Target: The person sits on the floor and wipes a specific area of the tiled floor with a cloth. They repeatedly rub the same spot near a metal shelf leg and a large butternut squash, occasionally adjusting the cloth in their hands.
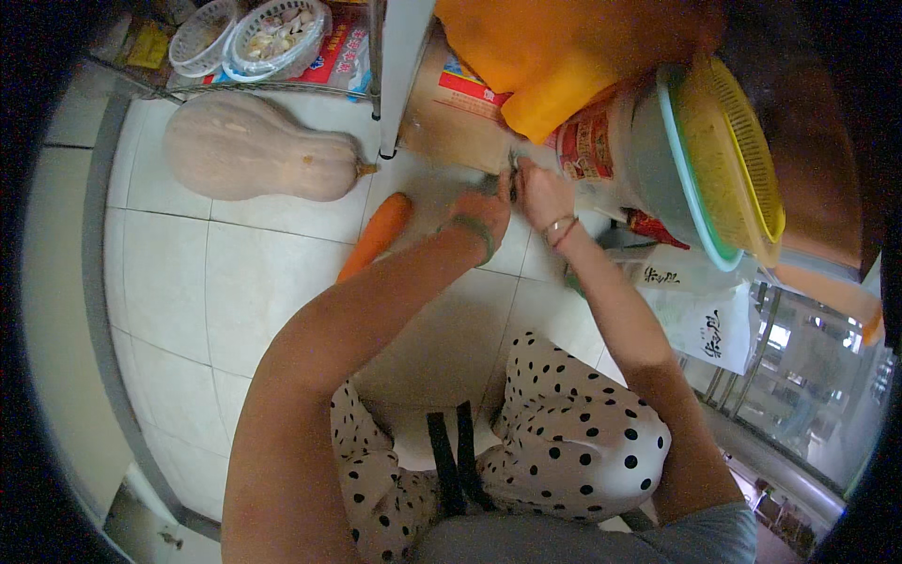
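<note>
My left hand [484,209] and my right hand [547,195] are close together low over the tiled floor, in front of a brown cardboard box [437,122]. The fingers of both are closed around a small dark thing [513,179] between them, too small and covered to name. A large orange carrot [381,230] lies on the tiles to the left of my left hand, its near end hidden by my forearm. Farther left, a big pale tan squash [258,146] rests on its side, stem toward the cardboard box.
White baskets [279,39], one holding what looks like garlic, stand on a low rack at the far left. An orange cloth [573,47] hangs above the box. Right of my hands are stacked basins, a yellow colander [752,150] and white bags [709,324]. Tiled floor [272,273] spreads left.
</note>
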The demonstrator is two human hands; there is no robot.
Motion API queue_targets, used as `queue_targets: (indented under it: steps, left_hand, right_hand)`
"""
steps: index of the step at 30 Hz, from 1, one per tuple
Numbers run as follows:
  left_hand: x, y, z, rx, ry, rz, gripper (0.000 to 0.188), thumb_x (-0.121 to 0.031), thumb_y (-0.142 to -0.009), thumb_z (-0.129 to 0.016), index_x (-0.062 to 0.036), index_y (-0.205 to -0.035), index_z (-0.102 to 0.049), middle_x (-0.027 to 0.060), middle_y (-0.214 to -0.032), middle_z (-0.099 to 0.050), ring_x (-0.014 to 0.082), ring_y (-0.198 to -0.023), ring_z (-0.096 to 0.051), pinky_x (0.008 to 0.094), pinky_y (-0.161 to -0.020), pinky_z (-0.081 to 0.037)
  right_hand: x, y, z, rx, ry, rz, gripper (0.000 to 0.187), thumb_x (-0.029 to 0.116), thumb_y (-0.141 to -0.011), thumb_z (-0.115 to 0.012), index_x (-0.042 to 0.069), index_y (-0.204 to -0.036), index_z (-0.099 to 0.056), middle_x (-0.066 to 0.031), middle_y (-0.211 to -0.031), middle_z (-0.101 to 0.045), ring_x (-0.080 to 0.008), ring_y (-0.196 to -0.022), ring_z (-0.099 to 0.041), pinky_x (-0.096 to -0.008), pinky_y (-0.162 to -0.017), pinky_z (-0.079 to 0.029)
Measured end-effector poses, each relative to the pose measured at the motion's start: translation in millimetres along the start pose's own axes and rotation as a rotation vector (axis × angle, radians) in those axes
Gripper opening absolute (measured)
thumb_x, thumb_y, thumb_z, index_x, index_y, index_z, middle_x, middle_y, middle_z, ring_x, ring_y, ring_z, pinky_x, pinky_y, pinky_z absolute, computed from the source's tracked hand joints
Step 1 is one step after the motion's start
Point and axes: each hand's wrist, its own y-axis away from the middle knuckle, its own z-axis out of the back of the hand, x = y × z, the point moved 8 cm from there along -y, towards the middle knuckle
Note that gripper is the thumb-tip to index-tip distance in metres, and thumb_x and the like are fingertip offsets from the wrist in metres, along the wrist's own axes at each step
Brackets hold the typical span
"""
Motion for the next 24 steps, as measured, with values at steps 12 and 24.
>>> queue_targets:
  steps: [12, 24]
  left_hand:
    - [0, 2, 4, 0.022, 0.064, -0.024, 0.078, -0.020, -0.078, -0.055, 0.0018, -0.139, -0.011, 0.0251, -0.095, -0.062, 0.0383, -0.085, -0.062, 0.0517, -0.077, -0.046]
    - [10, 7, -1, 0.041, 0.012, 0.010, 0.071, -0.023, -0.076, -0.061, 0.0031, -0.131, -0.024, 0.0244, -0.093, -0.062, 0.0364, -0.084, -0.062, 0.0466, -0.072, -0.049]
  right_hand:
    - [0, 12, -3, -0.056, -0.034, 0.017, 0.016, 0.021, -0.082, -0.049, 0.008, -0.086, -0.058, -0.0179, -0.074, -0.063, -0.0371, -0.068, -0.061, -0.0476, -0.057, -0.048]
    - [11, 8, -5, -0.070, -0.064, 0.036, 0.016, 0.021, -0.083, -0.048, 0.009, -0.088, -0.057, -0.0174, -0.068, -0.062, -0.0362, -0.062, -0.061, -0.0461, -0.052, -0.048]
